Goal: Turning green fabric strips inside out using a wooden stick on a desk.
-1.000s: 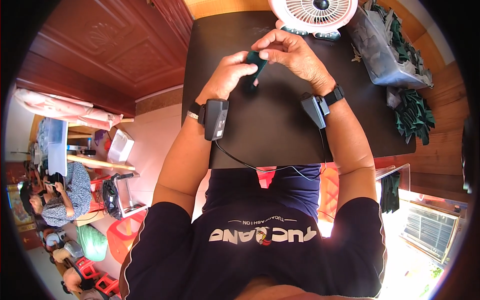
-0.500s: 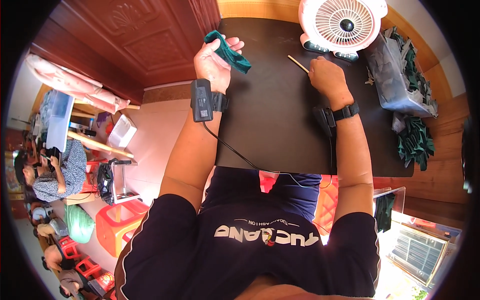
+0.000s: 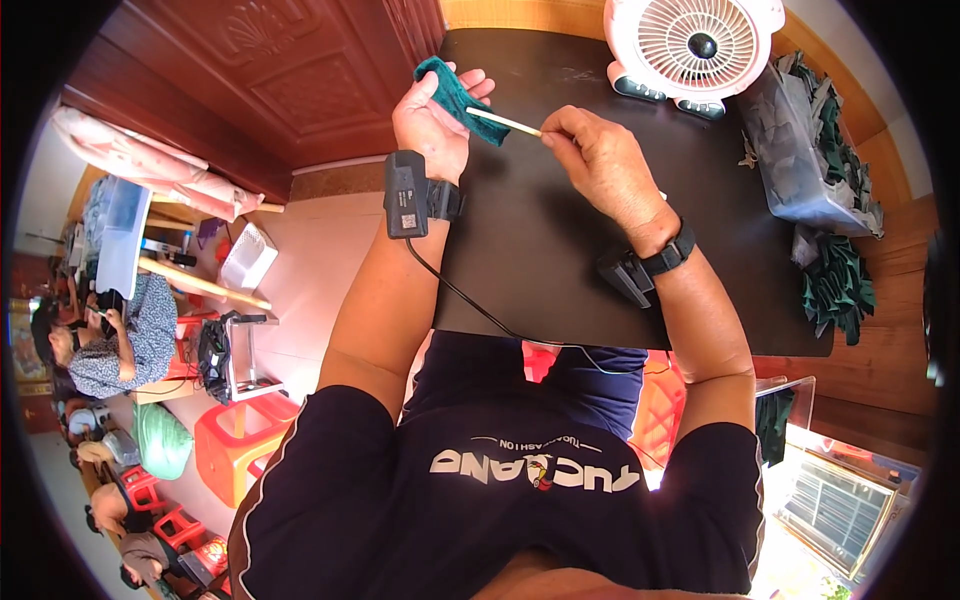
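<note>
My left hand (image 3: 436,120), palm up above the far left of the dark table, has its thumb pressed on a narrow strip of dark green velvety fabric (image 3: 457,98). Its other fingers are partly hidden behind the cloth. My right hand (image 3: 603,165) pinches one end of a thin pale stick (image 3: 508,122) between thumb and fingers. The stick points left, and its far tip overlaps the lower end of the fabric; whether it goes inside a fold, I cannot tell. Each wrist wears a strapped black device.
On the dark table (image 3: 560,270) a pink fan (image 3: 690,50) stands at the far right. Beside it, a clear plastic bin (image 3: 785,160) overflows with green and grey fabric pieces. A green bundle (image 3: 838,285) lies nearer. Red stools (image 3: 235,455) and seated people are at the left.
My right hand has moved left with the stick, bringing its tip to the fabric. The left hand has stayed almost in place, still holding the cloth.
</note>
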A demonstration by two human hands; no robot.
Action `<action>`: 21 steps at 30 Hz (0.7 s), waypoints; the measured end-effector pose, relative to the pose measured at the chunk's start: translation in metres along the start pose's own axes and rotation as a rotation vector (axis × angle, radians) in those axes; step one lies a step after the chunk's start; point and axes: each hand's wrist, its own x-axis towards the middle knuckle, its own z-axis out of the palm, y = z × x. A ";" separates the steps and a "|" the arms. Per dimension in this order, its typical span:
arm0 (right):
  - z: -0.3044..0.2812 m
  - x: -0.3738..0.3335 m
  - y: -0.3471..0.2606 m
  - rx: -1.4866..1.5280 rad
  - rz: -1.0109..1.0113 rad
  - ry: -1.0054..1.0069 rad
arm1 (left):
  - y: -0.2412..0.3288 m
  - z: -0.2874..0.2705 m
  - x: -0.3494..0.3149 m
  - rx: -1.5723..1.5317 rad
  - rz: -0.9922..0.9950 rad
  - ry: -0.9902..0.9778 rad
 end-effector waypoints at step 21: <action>0.014 0.000 0.018 0.379 0.112 0.160 | -0.019 0.020 -0.024 0.247 -0.182 -0.342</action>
